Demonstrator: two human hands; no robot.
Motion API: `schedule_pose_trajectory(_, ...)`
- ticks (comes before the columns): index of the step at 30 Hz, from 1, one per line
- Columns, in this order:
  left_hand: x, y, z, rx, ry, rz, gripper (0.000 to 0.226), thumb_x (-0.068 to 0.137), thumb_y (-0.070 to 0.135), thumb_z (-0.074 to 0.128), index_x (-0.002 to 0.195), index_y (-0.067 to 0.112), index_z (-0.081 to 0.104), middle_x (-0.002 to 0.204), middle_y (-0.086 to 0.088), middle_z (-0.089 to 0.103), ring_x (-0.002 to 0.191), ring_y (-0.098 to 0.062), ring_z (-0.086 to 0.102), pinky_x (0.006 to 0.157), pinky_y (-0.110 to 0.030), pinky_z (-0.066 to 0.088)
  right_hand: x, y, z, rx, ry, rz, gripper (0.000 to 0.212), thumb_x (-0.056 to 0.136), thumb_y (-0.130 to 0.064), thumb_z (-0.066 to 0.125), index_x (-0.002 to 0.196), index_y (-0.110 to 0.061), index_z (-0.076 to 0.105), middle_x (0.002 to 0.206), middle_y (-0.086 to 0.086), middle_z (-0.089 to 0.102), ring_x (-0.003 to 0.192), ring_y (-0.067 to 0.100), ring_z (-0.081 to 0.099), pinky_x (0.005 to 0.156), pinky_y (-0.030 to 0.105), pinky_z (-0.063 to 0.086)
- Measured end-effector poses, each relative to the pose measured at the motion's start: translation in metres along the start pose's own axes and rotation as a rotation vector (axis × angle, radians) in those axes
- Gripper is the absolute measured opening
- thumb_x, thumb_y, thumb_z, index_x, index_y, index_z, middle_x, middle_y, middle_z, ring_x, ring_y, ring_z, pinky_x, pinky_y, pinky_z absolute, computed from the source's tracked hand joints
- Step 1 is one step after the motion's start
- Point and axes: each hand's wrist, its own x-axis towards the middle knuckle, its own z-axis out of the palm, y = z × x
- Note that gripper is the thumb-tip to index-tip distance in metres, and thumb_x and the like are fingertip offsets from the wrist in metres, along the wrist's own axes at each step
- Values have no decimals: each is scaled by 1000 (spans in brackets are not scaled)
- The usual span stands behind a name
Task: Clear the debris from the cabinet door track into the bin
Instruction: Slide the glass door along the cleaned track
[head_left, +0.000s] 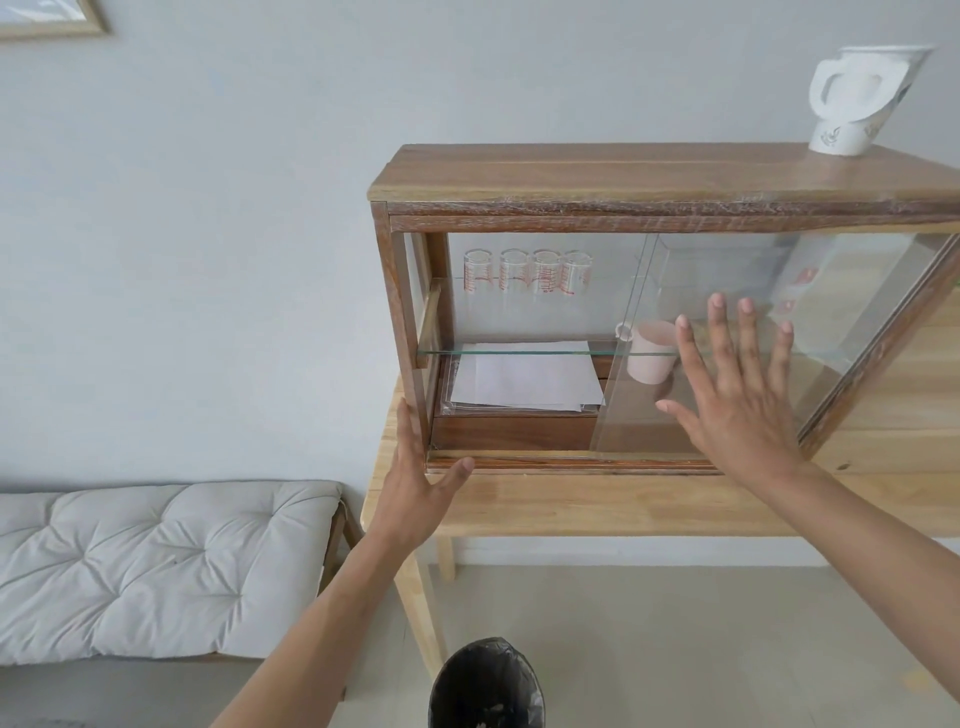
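Two hands (737, 395) on cabinet (649, 208); bin (485, 686) cropped

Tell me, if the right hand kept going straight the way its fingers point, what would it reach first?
Probably the sliding glass door. The right hand is spread flat right at the pane, perhaps already touching it; depth is unclear. The pink cup sits behind the glass.

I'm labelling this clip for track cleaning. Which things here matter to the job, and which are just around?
Part of the job: cabinet door track; sliding glass door; bin; left hand; right hand.

Just around: glasses; pink cup; papers; white jug; bench cushion.
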Motion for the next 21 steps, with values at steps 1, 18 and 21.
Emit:
schedule_pose_trajectory(1, 0, 0, 0, 0, -2, -2, 119, 97, 56, 73, 166, 44, -24, 182, 8, 11, 164, -19, 27, 125, -42, 32, 1, 0, 2, -12, 3, 1, 123, 86, -50, 83, 176, -13, 7, 183, 23, -6, 168, 50, -2, 130, 76, -4)
schedule_pose_trajectory(18, -1, 0, -4, 8, -27, -2, 123, 96, 60, 72, 164, 43, -28, 182, 9, 8, 164, -18, 23, 121, -33, 29, 42, -60, -6, -63, 30, -164, 130, 83, -62, 82, 176, -11, 6, 183, 14, -18, 169, 42, -9, 129, 76, -3)
schedule_pose_trajectory(21, -1, 2, -4, 14, -25, -14, 123, 95, 61, 72, 164, 44, -28, 182, 8, 10, 164, -18, 25, 121, -35, 31, 53, -83, -6, -56, 43, -199, 133, 80, -62, 84, 176, -12, 7, 183, 13, -15, 168, 44, 7, 129, 75, -5)
